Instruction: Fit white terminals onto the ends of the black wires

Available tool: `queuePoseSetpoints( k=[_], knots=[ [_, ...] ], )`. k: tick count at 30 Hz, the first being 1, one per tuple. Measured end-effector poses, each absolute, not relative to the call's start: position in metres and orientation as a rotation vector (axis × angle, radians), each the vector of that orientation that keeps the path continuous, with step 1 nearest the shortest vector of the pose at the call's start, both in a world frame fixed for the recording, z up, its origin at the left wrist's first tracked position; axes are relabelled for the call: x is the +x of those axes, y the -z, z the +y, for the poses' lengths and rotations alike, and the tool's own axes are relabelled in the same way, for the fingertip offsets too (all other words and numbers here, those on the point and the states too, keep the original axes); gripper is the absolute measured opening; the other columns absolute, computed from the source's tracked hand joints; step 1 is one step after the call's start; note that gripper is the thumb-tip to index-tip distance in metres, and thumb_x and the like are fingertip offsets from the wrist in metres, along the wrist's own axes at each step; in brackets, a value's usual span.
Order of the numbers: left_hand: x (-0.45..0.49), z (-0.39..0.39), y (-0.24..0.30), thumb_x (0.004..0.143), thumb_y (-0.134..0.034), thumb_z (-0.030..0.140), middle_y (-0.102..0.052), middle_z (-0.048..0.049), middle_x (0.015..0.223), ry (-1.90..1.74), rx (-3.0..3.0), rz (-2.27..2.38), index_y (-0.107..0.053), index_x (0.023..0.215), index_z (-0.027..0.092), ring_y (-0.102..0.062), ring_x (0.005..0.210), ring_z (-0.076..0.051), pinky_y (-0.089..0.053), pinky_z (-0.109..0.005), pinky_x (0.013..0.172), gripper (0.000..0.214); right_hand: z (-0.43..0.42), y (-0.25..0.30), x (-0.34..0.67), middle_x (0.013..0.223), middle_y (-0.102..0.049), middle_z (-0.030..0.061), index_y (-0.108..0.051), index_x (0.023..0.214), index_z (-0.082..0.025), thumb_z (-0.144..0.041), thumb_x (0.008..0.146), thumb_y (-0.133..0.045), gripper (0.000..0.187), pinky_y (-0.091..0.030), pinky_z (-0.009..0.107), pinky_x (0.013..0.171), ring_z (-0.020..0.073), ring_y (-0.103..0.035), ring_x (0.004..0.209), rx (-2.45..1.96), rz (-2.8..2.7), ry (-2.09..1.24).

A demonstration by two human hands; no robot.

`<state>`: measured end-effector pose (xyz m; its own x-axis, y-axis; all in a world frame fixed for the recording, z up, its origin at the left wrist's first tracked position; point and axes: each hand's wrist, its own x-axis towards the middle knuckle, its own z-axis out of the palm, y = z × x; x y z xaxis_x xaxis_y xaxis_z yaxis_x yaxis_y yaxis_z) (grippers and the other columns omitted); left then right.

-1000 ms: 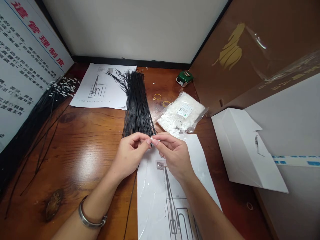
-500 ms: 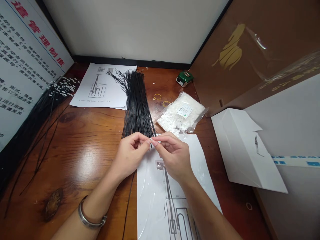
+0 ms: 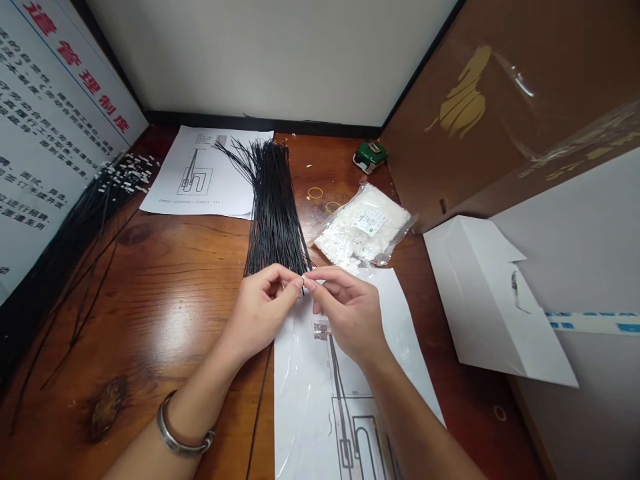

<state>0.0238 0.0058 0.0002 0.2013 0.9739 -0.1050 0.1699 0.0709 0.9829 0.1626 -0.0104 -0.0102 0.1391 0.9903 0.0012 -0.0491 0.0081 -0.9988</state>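
Note:
My left hand (image 3: pixel 260 310) and my right hand (image 3: pixel 345 308) meet fingertip to fingertip over the wooden table (image 3: pixel 165 280). The left hand pinches a thin black wire (image 3: pixel 256 413) that trails back toward me under its wrist. The right hand's thumb and forefinger are pinched on a tiny white piece (image 3: pixel 305 279) at the wire's end. Just beyond the fingers lies a bundle of black wires (image 3: pixel 273 207). A clear bag of small white connectors (image 3: pixel 363 227) lies to the right of it.
A printed drawing sheet (image 3: pixel 345 400) lies under my hands, another sheet (image 3: pixel 205 173) at the back left. Finished wires with white ends (image 3: pixel 107 193) lie along the left signboard. A green tape dispenser (image 3: pixel 369 155), rubber bands (image 3: pixel 315 193) and a white box (image 3: pixel 493 300) sit to the right.
Both hands stay pinched together at the wire's end; the fingers shift only slightly.

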Motion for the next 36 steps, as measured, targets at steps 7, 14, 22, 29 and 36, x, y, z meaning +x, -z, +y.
queuePoseSetpoints(
  k=[7,14,22,29,36],
  knots=[
    [0.0244,0.0062,0.0036,0.084,-0.058,0.029,-0.059,-0.0001,0.067,-0.898,1.408,1.199,-0.064,0.077,0.016,-0.052,0.063,-0.012,-0.038,-0.023,0.055,0.016,-0.0082,0.0102,0.1661,0.076,-0.069,0.0020,-0.073,0.072,-0.021,-0.020,0.072,-0.071,0.003,-0.044,0.022,0.044,0.0080,-0.054,0.054,-1.246,-1.075,-1.103],
    [0.0247,0.0055,0.0058,0.085,-0.058,0.028,-0.059,0.0006,0.067,-0.902,1.431,1.211,-0.063,0.077,0.016,-0.051,0.061,-0.011,-0.038,-0.023,0.055,0.015,-0.0092,0.0131,0.1671,0.080,-0.065,0.0022,-0.070,0.075,-0.021,-0.019,0.077,-0.066,0.005,-0.046,0.025,0.051,0.0120,-0.060,0.069,-1.202,-1.181,-1.063],
    [0.0260,0.0059,0.0047,0.086,-0.057,0.028,-0.060,0.0003,0.069,-0.916,1.436,1.210,-0.062,0.076,0.016,-0.051,0.061,-0.011,-0.039,-0.024,0.056,0.016,-0.0093,0.0155,0.1667,0.084,-0.064,0.0028,-0.069,0.079,-0.020,-0.020,0.081,-0.064,0.005,-0.046,0.025,0.052,0.0120,-0.059,0.071,-1.235,-1.247,-1.015],
    [0.0253,0.0052,0.0036,0.085,-0.058,0.027,-0.065,-0.0011,0.077,-0.930,1.466,1.197,-0.066,0.084,0.016,-0.053,0.063,-0.011,-0.041,-0.024,0.057,0.013,-0.0100,0.0146,0.1627,0.083,-0.064,0.0027,-0.068,0.078,-0.020,-0.019,0.079,-0.064,0.004,-0.044,0.023,0.048,0.0109,-0.058,0.066,-1.267,-1.178,-0.967],
    [0.0262,0.0070,0.0028,0.082,-0.063,0.026,-0.069,-0.0028,0.078,-0.947,1.370,1.195,-0.069,0.082,0.016,-0.059,0.070,-0.014,-0.045,-0.024,0.061,0.011,-0.0097,0.0147,0.1637,0.084,-0.062,0.0018,-0.068,0.080,-0.019,-0.021,0.079,-0.065,0.004,-0.042,0.023,0.046,0.0084,-0.054,0.059,-1.264,-1.168,-0.987]
  ],
)
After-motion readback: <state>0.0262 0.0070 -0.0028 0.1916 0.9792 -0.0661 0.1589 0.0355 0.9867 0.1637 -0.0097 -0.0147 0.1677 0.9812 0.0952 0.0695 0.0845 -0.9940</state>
